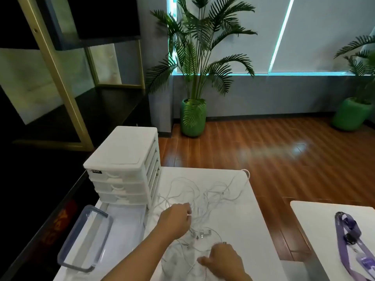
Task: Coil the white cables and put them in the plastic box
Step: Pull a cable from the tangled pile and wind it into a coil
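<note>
So, from the camera on your head, both of your hands are down in the pile of white cables (203, 199). The cables lie loose and tangled all over the white table (243, 240), and one loop hangs off the far corner. They are all mixed up, so you have to find one end before you can wind anything.

Your left hand (176, 218) is at the middle of the tangle. Its fingers are bent, and they seem to pinch a strand, likely to lift one cable out of the mess. Your right hand (223, 258) is nearer to you, at the bottom of the pile. Its fingers are curled down onto the cables, but I cannot tell if they really hold one or just rest on top. A few plugs (203, 233) lie between your two hands, which is a good place to start.

The clear plastic box (85, 240) sits open at the left side of the table, close to your left arm, so it is easy to reach. No cable is in it yet.

Behind the box stands a white drawer unit (121, 167). A purple lanyard (353, 246) lies on another table to your right.
</note>
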